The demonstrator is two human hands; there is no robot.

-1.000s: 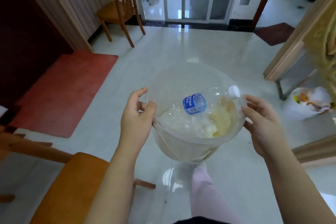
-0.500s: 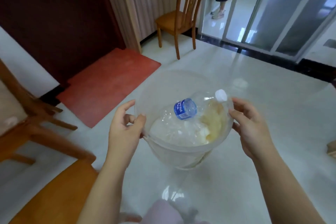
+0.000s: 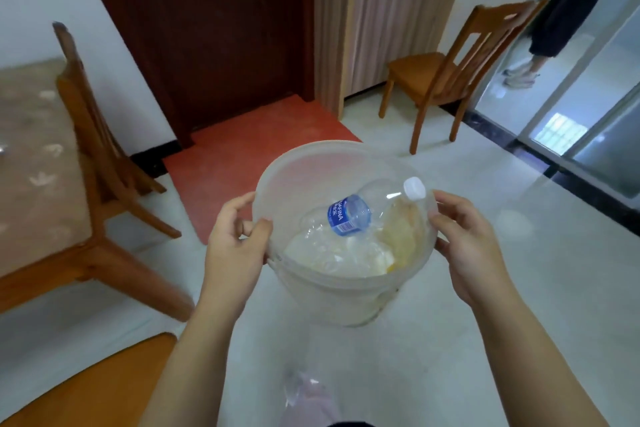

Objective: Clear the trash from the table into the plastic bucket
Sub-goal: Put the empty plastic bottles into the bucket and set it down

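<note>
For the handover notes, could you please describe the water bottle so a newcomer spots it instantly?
Find the translucent plastic bucket held between the left hand and right hand. Inside, the water bottle lies slanted atop crumpled clear plastic; only it has a blue label and white cap.

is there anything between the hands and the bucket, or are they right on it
Nothing visible stands between them. The left hand grips the plastic bucket at its left rim, thumb over the edge, and the right hand holds the right rim. The water bottle and other trash already lie inside.
</note>
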